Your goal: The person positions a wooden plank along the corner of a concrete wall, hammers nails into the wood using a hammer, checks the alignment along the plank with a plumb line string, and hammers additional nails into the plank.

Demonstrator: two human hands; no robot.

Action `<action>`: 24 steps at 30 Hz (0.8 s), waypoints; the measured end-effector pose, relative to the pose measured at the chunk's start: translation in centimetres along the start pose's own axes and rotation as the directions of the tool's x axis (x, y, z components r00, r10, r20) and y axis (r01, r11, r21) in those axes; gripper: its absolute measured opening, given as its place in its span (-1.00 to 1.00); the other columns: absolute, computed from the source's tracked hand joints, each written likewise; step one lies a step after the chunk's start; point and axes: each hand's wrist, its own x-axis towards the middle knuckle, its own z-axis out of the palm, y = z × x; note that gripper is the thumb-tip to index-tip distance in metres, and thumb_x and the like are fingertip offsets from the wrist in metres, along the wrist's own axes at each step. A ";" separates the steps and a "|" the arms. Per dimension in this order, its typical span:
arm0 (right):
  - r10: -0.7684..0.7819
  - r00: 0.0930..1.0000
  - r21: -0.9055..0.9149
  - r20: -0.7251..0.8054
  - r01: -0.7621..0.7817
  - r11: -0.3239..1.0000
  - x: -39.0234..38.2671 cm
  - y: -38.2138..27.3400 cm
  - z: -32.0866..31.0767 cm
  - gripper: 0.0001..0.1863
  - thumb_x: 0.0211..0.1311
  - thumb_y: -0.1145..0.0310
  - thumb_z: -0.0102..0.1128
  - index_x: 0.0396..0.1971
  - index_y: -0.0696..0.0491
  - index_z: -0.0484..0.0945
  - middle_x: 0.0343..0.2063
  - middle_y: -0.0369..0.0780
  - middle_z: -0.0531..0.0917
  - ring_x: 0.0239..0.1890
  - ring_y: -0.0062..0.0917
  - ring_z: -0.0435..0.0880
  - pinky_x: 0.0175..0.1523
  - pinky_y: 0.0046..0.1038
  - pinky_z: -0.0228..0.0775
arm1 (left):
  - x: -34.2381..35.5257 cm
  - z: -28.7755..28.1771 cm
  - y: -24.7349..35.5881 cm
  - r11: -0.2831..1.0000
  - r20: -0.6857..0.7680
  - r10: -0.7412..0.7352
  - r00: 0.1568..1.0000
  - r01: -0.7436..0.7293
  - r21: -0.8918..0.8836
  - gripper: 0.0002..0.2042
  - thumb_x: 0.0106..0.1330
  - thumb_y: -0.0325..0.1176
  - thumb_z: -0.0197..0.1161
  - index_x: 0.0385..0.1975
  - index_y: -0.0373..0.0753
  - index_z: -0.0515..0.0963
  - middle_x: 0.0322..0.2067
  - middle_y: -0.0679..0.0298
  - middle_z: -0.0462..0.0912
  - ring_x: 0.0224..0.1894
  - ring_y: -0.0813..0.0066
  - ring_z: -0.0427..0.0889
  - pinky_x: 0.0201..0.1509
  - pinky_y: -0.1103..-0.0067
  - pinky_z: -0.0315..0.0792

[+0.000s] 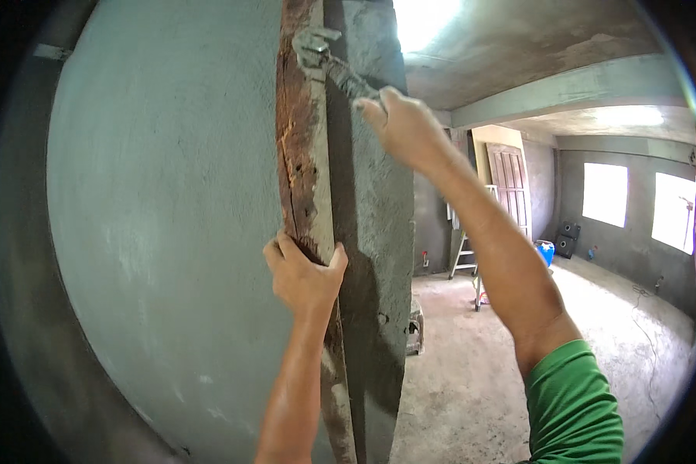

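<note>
A long wooden board point(300, 178), reddish-brown, cracked and smeared with grey, stands upright along the edge of a rough cement column point(379, 193). My left hand point(305, 274) is closed round the board about midway up, fingers over its left edge and thumb at its right edge. Raised higher on the right, my right hand point(402, 127) wraps the handle of a claw hammer point(351, 77) caked in grey. Its head lies over the board's upper part; whether it touches the wood I cannot tell.
A smooth grey plastered wall point(170, 193) fills the left. Behind the column, right, are a stepladder point(462, 251), a leaning panelled door point(509, 182), a blue container point(545, 251) and black boxes point(568, 240). A thin cable point(643, 332) trails over the concrete floor point(472, 394).
</note>
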 end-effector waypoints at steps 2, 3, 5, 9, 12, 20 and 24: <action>0.029 1.000 0.065 -0.002 -0.029 0.997 -1.5 0.0 -0.1 -0.30 0.54 -0.19 -0.15 -0.12 0.29 0.53 -0.29 0.22 0.69 -0.14 0.07 0.73 -0.01 -0.02 0.53 | -0.3 -0.1 0.1 1.000 -0.005 0.021 1.000 -0.021 -0.006 -0.13 0.03 0.00 0.53 0.21 -0.51 0.31 0.03 -0.06 0.38 -0.06 0.03 0.62 -0.15 0.25 0.63; 0.080 0.997 0.129 0.002 -0.080 0.988 -2.4 0.1 -0.4 -0.31 0.54 -0.18 -0.14 -0.15 0.29 0.52 -0.32 0.22 0.68 -0.17 0.08 0.72 -0.04 -0.03 0.52 | -0.1 -0.2 0.2 0.999 -0.006 0.032 0.999 -0.032 0.001 -0.13 0.02 0.00 0.55 0.20 -0.51 0.33 0.03 -0.06 0.38 -0.08 0.06 0.63 -0.20 0.26 0.65; 0.130 0.991 0.195 0.016 -0.131 0.972 -3.8 0.8 -0.6 -0.33 0.55 -0.16 -0.12 -0.18 0.30 0.50 -0.34 0.23 0.67 -0.20 0.10 0.72 -0.07 -0.04 0.51 | 0.0 -1.0 1.4 1.000 0.051 -0.010 0.999 0.010 -0.004 -0.11 0.03 0.01 0.55 0.21 -0.52 0.31 0.04 -0.07 0.38 -0.05 0.05 0.62 -0.16 0.25 0.64; 0.220 0.975 0.379 0.011 -0.208 0.902 -4.8 3.5 0.6 -0.34 0.53 -0.16 -0.08 -0.26 0.29 0.49 -0.36 0.23 0.66 -0.21 0.11 0.70 -0.08 -0.05 0.48 | 0.1 -1.1 2.0 0.999 0.130 -0.027 0.991 0.023 0.031 -0.07 0.04 0.04 0.55 0.23 -0.54 0.27 0.05 -0.07 0.38 0.06 0.02 0.56 -0.03 0.22 0.62; 0.209 0.977 0.405 0.048 -0.210 0.890 -5.0 3.3 1.1 -0.34 0.53 -0.16 -0.07 -0.29 0.28 0.50 -0.38 0.18 0.65 -0.25 0.07 0.69 -0.08 -0.08 0.48 | 0.2 -1.0 1.2 0.998 0.095 -0.007 0.995 0.001 0.067 -0.04 0.03 0.05 0.57 0.26 -0.53 0.24 0.04 -0.08 0.39 0.12 -0.01 0.51 0.03 0.20 0.59; 0.244 0.960 0.520 0.141 -0.281 0.807 -6.5 3.8 2.8 -0.33 0.54 -0.17 -0.09 -0.33 0.26 0.52 -0.43 0.09 0.63 -0.30 -0.15 0.66 -0.08 -0.13 0.47 | 1.7 -1.9 1.6 0.978 0.204 -0.058 0.977 0.097 -0.187 -0.29 0.05 -0.04 0.55 0.05 -0.38 0.36 -0.04 0.00 0.45 0.02 0.12 0.56 0.03 0.27 0.52; 0.241 0.960 0.556 0.141 -0.279 0.783 -7.3 4.2 2.5 -0.34 0.53 -0.21 -0.10 -0.29 0.20 0.53 -0.58 -0.16 0.54 -0.54 -0.46 0.54 -0.39 -0.36 0.38 | 1.2 -2.1 2.3 0.957 0.153 -0.023 0.988 0.066 -0.283 -0.42 0.01 -0.16 0.52 -0.08 -0.30 0.37 -0.19 0.10 0.43 -0.14 0.28 0.57 -0.01 0.35 0.50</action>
